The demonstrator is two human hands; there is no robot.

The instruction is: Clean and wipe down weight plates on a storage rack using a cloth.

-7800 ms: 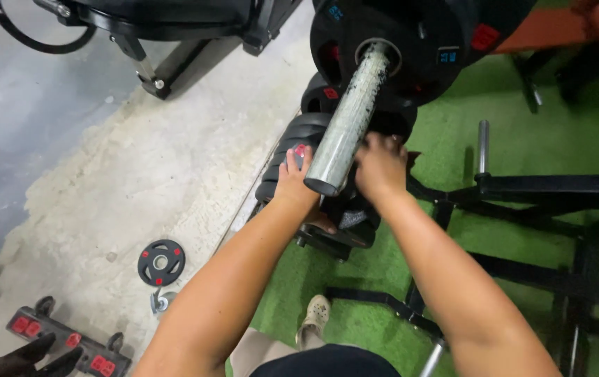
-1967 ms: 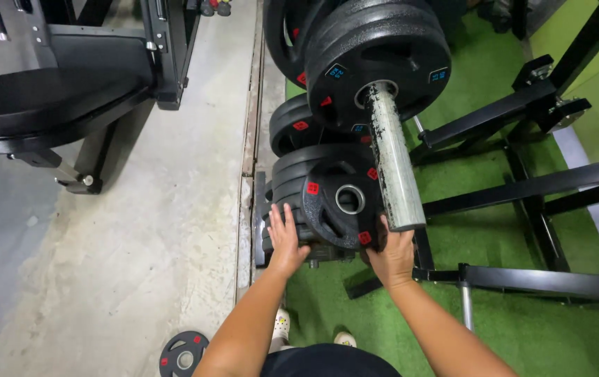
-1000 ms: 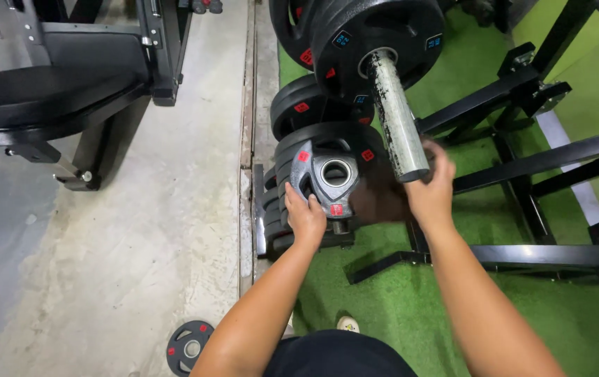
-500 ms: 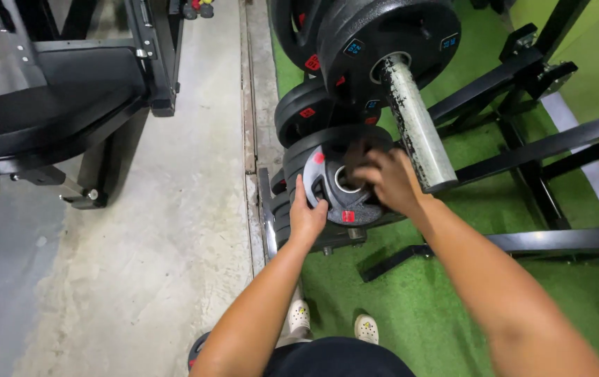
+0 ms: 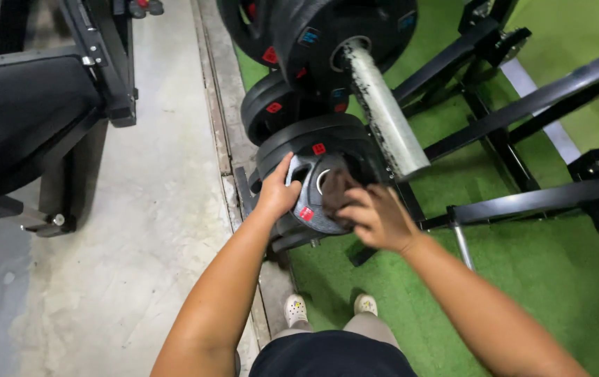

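— Down by the storage rack [image 5: 257,202], at the line where the concrete floor [image 5: 139,230] meets the green turf [image 5: 523,279], what are the two hands doing?

— Both are on a small grey weight plate [image 5: 311,199] with red tags. It stands on edge at the front of a row of bigger black plates [image 5: 292,143], its face turned toward the person.

— How does the left hand [image 5: 276,195] sit on it?

— It cups the plate's left rim, thumb raised along the edge and fingers curled round the side, so it grips the plate rather than lying flat.

— And the right hand [image 5: 378,216]?

— It presses a dark cloth [image 5: 334,190] against the plate's face, right beside the centre hole. The fingers are bunched together over the cloth; I cannot tell how much of it is tucked under the palm.

— What hangs above them?

— A worn, speckled metal bar [image 5: 383,112] juts out toward the camera, its end just above and to the right of the right hand, not touching it. Large black plates [image 5: 334,35] are loaded at its far end.

— Anything else close by?

— Black steel frame beams [image 5: 523,202] cross the turf to the right, and a black machine [image 5: 27,112] stands on the concrete to the left. The person's pale shoes [image 5: 327,307] are below the hands, near the turf's edge.
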